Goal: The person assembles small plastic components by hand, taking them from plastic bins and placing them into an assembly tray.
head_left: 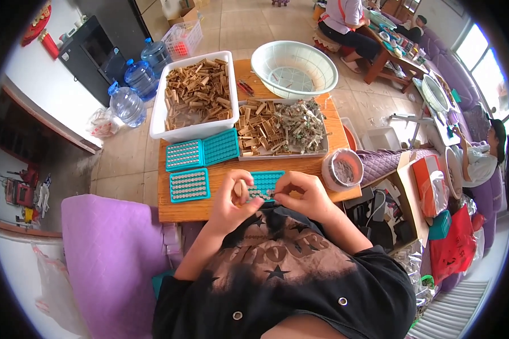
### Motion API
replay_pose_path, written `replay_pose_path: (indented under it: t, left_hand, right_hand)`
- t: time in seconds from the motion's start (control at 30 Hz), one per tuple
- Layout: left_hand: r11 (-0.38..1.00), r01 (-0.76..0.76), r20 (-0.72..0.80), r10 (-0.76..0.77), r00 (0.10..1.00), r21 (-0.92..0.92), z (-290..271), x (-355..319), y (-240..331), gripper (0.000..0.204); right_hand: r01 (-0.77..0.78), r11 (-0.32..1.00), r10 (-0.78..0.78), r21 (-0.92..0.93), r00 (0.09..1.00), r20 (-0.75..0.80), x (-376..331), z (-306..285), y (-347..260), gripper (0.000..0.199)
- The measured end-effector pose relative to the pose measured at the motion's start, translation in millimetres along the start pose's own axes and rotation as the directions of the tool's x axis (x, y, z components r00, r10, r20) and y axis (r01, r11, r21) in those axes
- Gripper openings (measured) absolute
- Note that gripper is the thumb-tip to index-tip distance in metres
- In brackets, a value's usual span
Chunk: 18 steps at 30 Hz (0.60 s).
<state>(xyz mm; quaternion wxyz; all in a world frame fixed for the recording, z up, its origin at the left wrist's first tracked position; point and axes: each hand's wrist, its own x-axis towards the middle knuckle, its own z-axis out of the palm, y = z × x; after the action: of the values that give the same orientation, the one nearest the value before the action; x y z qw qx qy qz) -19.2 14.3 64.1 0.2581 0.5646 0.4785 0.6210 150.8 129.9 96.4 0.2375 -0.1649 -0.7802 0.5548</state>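
My left hand is closed around a small tan, wood-like piece, which shows between its curled fingers. Opposite it, my right hand has its thumb and fingertips pinched together. Whatever they grip, if anything, is too small to make out. Between and behind both hands lies a teal pocketed tray at the table's near edge. Small round greyish pieces are scattered over its near part. To the left sit a teal tray filled with rows of round pieces and another filled tray beside an open teal one.
On the wooden table stand a white tub of tan pieces, a shallow box of tan pieces and tangled scraps, a pale basin and a small bucket. Water bottles line the left; people sit at right.
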Motion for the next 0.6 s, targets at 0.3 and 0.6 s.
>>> replay_pose_path:
  t: [0.3,0.6]
  left_hand:
    - [0.768,0.25,0.029,-0.289,0.957,-0.59,16.4,-11.5,-7.2,0.035]
    - [0.903,0.276,0.081,-0.265,0.961,-0.329,10.5,-11.4,-10.5,0.039]
  right_hand:
    - [-0.111,0.946,0.151,0.305,0.982,-0.111,3.7,33.5,12.3,0.009]
    - [-0.005,1.0,0.005,0.002,0.992,-0.13,7.3,32.6,14.9,0.009]
